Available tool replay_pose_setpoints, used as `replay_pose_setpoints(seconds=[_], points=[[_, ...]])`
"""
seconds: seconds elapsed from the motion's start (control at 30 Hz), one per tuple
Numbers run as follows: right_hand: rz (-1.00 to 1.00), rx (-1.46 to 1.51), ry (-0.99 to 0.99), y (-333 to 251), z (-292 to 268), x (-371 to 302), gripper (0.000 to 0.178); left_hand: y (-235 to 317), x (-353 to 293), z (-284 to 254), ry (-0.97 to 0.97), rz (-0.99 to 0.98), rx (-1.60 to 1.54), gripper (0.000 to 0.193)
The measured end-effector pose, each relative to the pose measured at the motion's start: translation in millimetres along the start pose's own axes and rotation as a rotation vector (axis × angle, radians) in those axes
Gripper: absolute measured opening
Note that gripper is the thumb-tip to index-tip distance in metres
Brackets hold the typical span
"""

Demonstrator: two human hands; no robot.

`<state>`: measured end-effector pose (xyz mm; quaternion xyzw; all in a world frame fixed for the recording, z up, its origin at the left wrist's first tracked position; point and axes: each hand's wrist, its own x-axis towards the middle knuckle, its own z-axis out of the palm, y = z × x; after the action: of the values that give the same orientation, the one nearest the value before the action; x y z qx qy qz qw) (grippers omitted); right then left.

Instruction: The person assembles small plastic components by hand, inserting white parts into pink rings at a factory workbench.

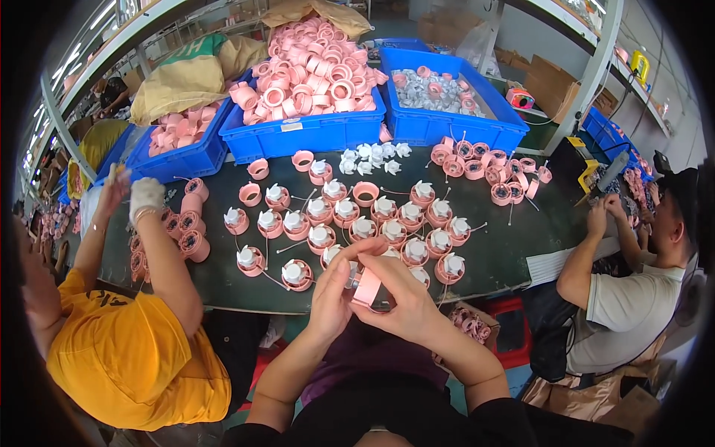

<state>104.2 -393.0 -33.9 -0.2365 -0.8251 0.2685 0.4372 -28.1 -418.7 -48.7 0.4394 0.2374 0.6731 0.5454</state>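
Between my two hands, just above the table's front edge, is a short pink plastic cylinder housing [366, 287]. My left hand [331, 294] is closed round its left side, where a bit of something silvery shows. My right hand [404, 295] curls over the top and right side of the same housing, and the fingers hide its far end. Beyond my hands stand several pink housings [320, 237] with white finned fan wheels on top, some trailing thin cables. Behind them lies a cluster of loose white fan wheels [366, 158], beside a bare pink ring [302, 160].
A blue bin [302, 138] heaped with pink rings stands at the back, beside another blue bin [456, 135] of white parts. More pink housings [495, 175] sit at the right. A person in yellow [134, 357] works at my left, another in a light shirt [633, 313] at my right.
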Motion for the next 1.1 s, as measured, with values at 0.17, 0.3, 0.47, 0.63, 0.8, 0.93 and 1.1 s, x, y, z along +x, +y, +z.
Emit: replay_pose_setpoints(seconds=[0.17, 0.3, 0.47, 0.63, 0.8, 0.93, 1.1], points=[[-0.041, -0.074, 0.001, -2.5, -2.6, -1.7, 0.062, -1.5, -1.4, 1.6, -0.014, 0.012, 0.079, 0.047], [-0.077, -0.071, 0.011, 3.4, -4.1, -9.7, 0.066, -3.4, -5.1, 3.7, 0.001, -0.025, 0.205, 0.054], [-0.022, -0.027, 0.032, 6.8, -3.1, -21.9, 0.064, -8.4, -6.8, 4.8, -0.018, -0.135, 0.170, 0.051], [0.038, 0.037, 0.088, 6.4, -8.1, -34.7, 0.064, -13.5, -10.3, 18.5, -0.006, -0.168, 0.109, 0.049], [0.056, 0.071, 0.113, -2.0, -16.7, -43.5, 0.065, -12.2, -16.5, 24.0, -0.031, -0.173, 0.032, 0.050], [0.042, 0.041, 0.128, -0.6, -17.9, -48.9, 0.065, -15.4, -17.7, 29.5, -0.075, -0.153, 0.160, 0.050], [0.042, 0.043, 0.130, -2.4, -21.9, -54.6, 0.065, -18.0, -21.0, 35.3, -0.040, -0.167, 0.115, 0.049]])
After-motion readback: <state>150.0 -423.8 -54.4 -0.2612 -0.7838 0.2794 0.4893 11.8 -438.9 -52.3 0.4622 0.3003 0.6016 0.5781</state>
